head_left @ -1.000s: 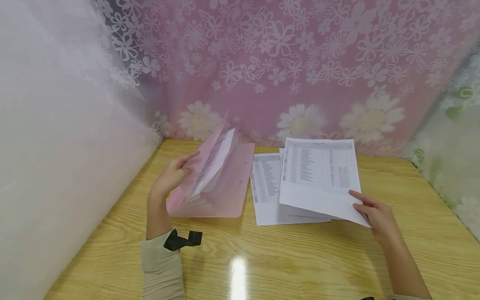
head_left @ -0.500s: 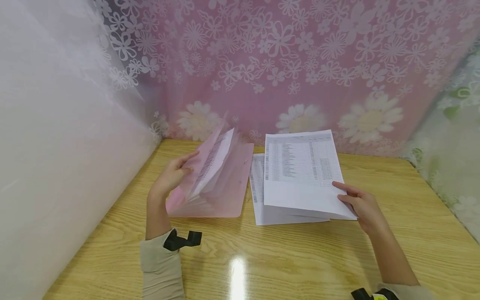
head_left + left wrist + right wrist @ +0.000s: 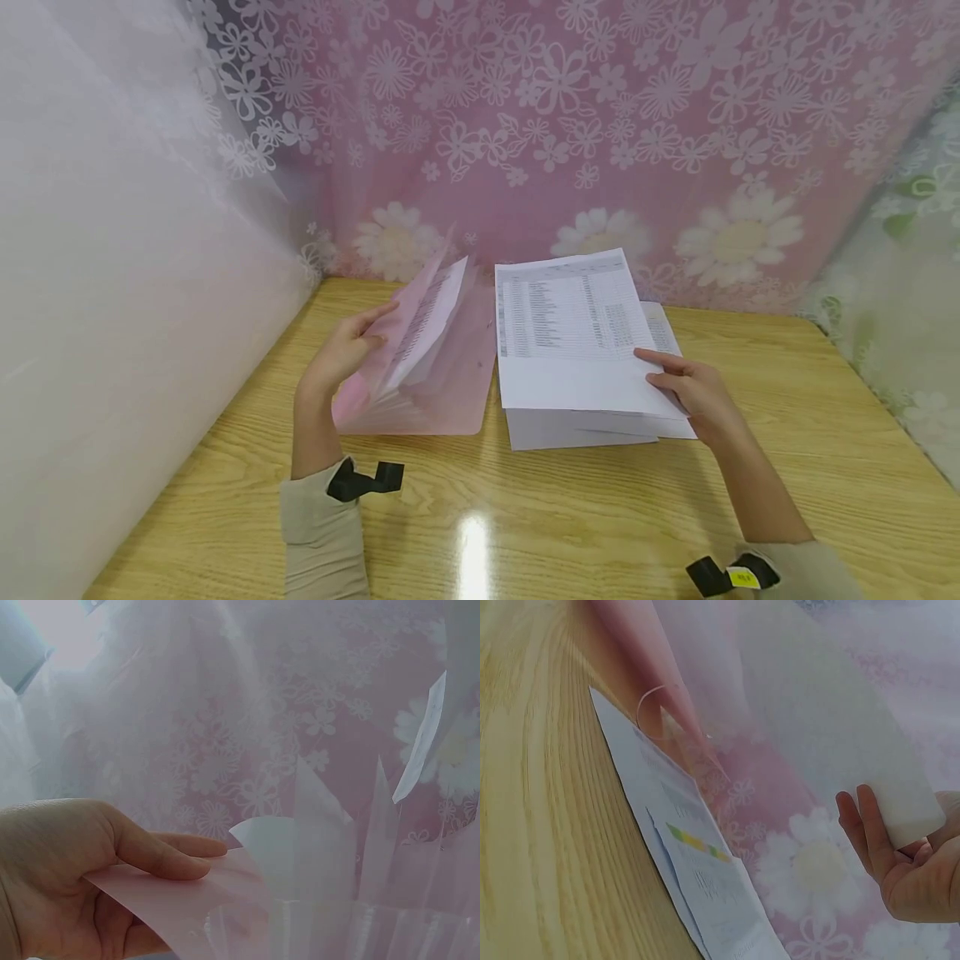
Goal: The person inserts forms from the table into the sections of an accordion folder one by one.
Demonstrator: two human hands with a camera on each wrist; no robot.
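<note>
A pink expanding file folder [image 3: 457,392] stands fanned open on the table's left half, with a printed sheet [image 3: 431,321] showing between its leaves. My left hand [image 3: 337,354] holds the folder's front cover, thumb on one face and fingers behind it, as the left wrist view also shows. My right hand [image 3: 693,392] pinches a printed table sheet [image 3: 570,333] by its lower right corner. That sheet is raised and tilted over several other papers [image 3: 577,433] lying on the table. In the right wrist view, the held sheet [image 3: 832,712] shows its blank back.
The wooden table [image 3: 420,542] backs onto a pink floral curtain [image 3: 555,125]. A pale wall [image 3: 150,250] rises on the left. One paper on the table has a yellow-green strip [image 3: 694,841] in the right wrist view. Black camera straps [image 3: 367,481] circle both wrists.
My right hand has carried the printed sheet leftward, closer to the folder, uncovering another paper on the right. The left hand and the folder stay where they were.
</note>
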